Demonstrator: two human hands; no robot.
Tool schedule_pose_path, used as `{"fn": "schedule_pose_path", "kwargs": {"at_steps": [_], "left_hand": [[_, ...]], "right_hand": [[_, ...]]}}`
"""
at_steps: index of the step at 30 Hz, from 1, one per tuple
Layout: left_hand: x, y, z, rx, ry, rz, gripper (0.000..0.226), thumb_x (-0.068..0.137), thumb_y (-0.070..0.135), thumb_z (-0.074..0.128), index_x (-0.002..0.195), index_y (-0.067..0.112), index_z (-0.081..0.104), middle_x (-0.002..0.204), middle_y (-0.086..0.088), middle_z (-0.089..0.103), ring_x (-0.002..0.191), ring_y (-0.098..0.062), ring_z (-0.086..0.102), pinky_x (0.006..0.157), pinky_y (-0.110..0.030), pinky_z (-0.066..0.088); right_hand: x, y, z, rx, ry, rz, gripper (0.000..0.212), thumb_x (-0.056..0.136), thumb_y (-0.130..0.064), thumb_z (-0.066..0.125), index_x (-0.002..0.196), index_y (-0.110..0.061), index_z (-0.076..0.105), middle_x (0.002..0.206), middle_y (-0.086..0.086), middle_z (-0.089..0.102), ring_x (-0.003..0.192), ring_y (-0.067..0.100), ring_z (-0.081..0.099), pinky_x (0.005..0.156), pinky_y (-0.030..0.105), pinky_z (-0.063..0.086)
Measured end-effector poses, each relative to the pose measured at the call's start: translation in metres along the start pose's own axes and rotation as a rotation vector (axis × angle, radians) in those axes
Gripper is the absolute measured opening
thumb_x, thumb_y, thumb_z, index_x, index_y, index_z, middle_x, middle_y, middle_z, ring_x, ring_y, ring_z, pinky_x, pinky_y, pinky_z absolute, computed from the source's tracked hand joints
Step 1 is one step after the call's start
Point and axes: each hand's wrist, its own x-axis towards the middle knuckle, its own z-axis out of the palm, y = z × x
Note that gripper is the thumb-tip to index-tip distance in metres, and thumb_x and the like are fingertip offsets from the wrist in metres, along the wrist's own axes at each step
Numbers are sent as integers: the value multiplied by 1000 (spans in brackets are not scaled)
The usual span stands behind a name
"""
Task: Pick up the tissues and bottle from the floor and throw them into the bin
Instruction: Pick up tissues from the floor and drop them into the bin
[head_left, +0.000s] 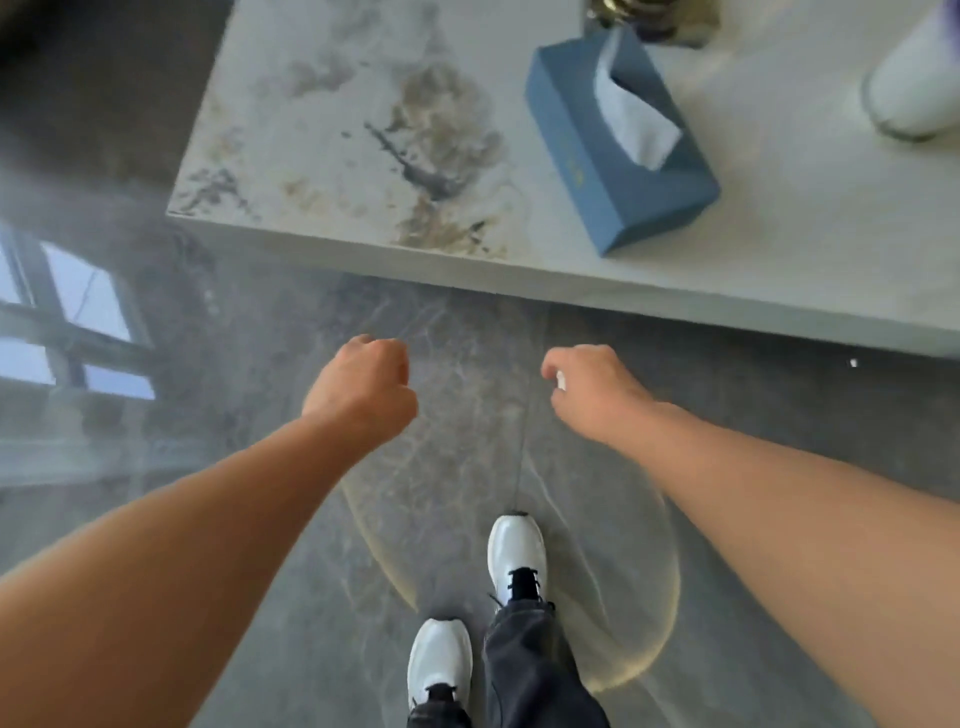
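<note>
My left hand (363, 387) hangs over the grey floor as a loose fist with nothing visible in it. My right hand (589, 392) is beside it with its fingers curled in. A small white scrap (561, 379) shows between its thumb and fingers, possibly tissue; most of it is hidden by the hand. No bottle, bin or loose tissues on the floor are in view.
A low marble table (363, 130) stands just ahead, its edge close to my hands. On it lie a blue tissue box (587, 171) and a white object (919, 88) at the far right. My white shoes (517, 556) stand on the glossy floor. A white speck (853, 362) lies by the table.
</note>
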Motion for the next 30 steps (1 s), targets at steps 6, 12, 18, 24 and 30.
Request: {"fn": "schedule_pose_path", "kwargs": {"at_steps": [6,12,18,24,30], "left_hand": [[-50,45,28,218,-107,16,13,75,8,56,83,16,62,98,-7,55,82,-27,57,70,-36,49],[-98,175,117,349,-305,215,15,77,9,55,86,17,62,98,-5,54,85,-29,58,76,-41,55],[-139,356,225,435,-442,500,16,76,14,55,87,23,62,101,-3,55,92,-30,60,69,-31,47],[-174,528,320,658,-521,652,16,76,22,61,91,27,59,106,-4,57,93,-33,61,71,-32,48],[-232,698,408,706,-581,848,17,73,21,62,87,29,63,105,-5,61,98,-33,62,73,-31,48]], "right_hand": [[-78,58,17,160,159,139,22,81,1,51,101,-8,54,116,13,46,89,35,54,73,34,43],[-144,181,22,303,185,276,19,81,-1,53,98,-4,59,110,18,55,100,37,56,78,37,45],[-215,360,24,368,215,447,13,82,-3,52,91,-1,62,102,23,63,98,37,59,72,37,40],[-337,550,20,517,286,724,21,87,-18,54,100,-4,62,110,22,63,105,37,59,79,34,45],[-470,723,7,496,364,1055,19,82,-15,61,90,1,66,98,27,68,94,39,64,74,35,46]]}}
